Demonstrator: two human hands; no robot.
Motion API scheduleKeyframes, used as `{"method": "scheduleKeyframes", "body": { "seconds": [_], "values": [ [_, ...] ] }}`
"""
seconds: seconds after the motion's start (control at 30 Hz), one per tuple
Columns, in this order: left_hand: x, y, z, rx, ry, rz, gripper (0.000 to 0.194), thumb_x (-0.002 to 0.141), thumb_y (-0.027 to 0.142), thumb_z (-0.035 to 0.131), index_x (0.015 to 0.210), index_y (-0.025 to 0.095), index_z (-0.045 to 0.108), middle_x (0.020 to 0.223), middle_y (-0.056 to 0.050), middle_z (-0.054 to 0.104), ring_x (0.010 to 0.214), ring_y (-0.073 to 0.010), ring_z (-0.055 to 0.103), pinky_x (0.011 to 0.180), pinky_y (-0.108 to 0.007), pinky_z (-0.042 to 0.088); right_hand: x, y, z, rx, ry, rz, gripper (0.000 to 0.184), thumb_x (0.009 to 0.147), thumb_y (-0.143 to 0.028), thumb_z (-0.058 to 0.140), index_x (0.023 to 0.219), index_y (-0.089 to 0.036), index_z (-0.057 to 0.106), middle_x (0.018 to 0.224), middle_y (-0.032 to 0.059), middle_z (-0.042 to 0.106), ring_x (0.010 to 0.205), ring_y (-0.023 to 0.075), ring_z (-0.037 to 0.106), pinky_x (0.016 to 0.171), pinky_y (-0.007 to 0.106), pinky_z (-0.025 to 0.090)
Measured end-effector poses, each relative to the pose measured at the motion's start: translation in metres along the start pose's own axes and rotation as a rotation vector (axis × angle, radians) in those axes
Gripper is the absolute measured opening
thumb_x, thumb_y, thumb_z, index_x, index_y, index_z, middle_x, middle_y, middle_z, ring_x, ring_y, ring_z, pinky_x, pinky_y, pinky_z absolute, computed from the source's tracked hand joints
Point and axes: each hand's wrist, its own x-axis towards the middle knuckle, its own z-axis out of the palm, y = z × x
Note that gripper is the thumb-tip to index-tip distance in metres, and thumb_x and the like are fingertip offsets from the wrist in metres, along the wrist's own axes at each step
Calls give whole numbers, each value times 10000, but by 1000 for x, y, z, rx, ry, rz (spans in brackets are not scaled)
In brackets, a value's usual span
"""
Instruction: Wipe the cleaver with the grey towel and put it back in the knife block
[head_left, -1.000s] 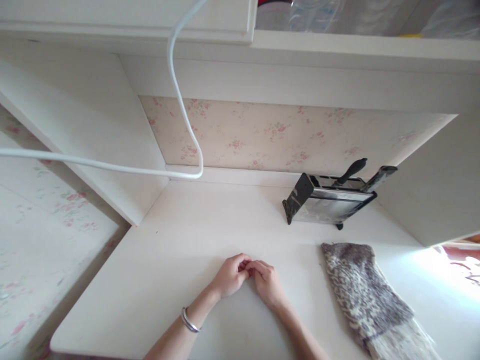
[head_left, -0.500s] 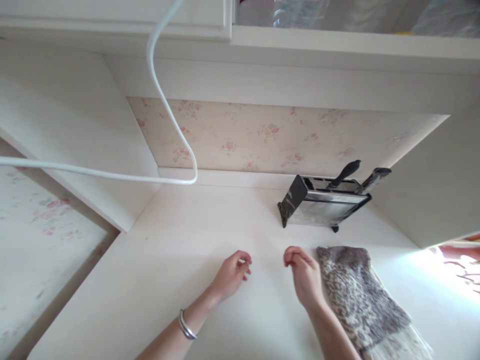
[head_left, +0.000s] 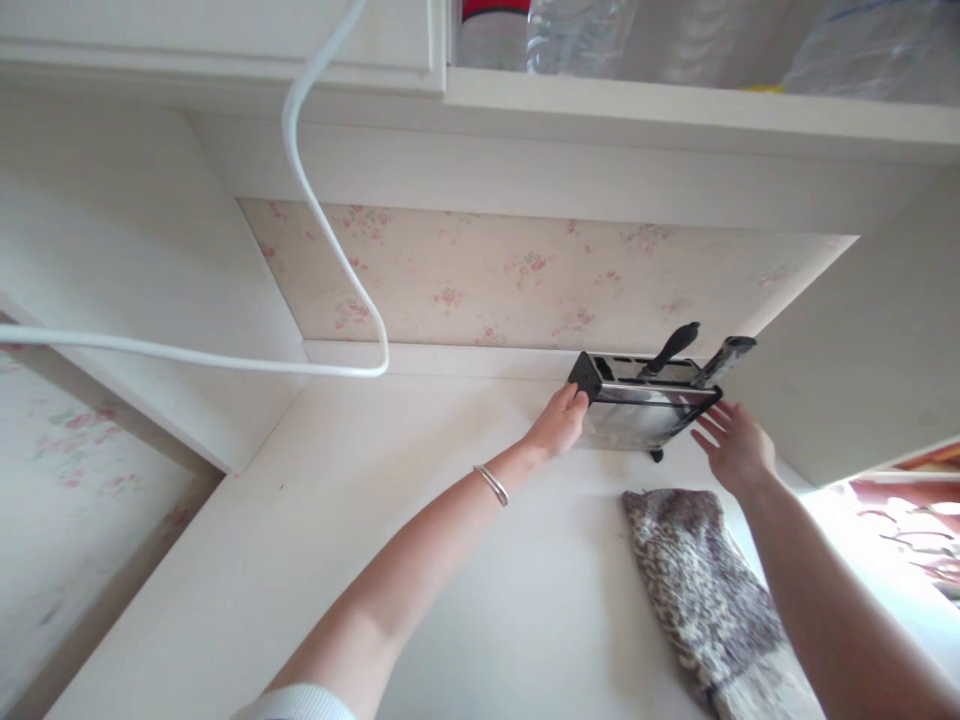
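Observation:
A black and silver knife block [head_left: 637, 420] stands on the white counter near the back wall. Two black-handled utensils stick up from its slots: a curved black handle [head_left: 673, 347] and a straighter knife handle [head_left: 726, 358]. My left hand [head_left: 559, 420], with a silver bangle on its wrist, grips the block's left black end; some of its fingers are hidden behind that end. At the right end, my right hand [head_left: 739, 448] has its fingers spread, with the tips close to the block's corner. Whether they touch it I cannot tell.
A folded grey-brown patterned cloth [head_left: 701, 580] lies on the counter [head_left: 495, 600] in front of the block. A white cable [head_left: 345, 270] hangs across the upper left. Overhead is a cabinet shelf [head_left: 675, 105] with plastic-wrapped items. A side panel [head_left: 847, 370] rises at right.
Both hands have moved from the counter's middle out to the knife block. My left hand has taken hold of its left end, and my right hand has opened beside its right end.

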Motion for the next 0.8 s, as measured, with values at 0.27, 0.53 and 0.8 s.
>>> {"method": "scheduleKeyframes", "body": {
  "seconds": [0.27,0.53,0.8],
  "values": [
    [17,-3,22,28,-73,-1,716,944,591,174,1535,196,92,1621,-27,26,1474,-134,-28,1189,-285,-6,5,10,16,-59,-114,22,260,858,-493,510,878,-258,622,961,5,653,774,150,592,702,278,480],
    [0,1,-1,55,-7,32,793,916,653,180,1539,184,33,1617,-27,-31,1476,-155,-49,1189,-288,-22,-25,10,32,-24,-203,14,271,820,-497,592,915,-252,658,1046,27,678,838,161,616,695,263,508],
    [-11,29,-83,94,129,88,731,928,635,245,1537,280,49,1614,49,23,1483,-200,43,1193,-360,142,-63,8,105,3,-443,10,366,868,-590,504,959,-272,662,1152,22,658,905,165,621,747,274,528]
  ]
}}
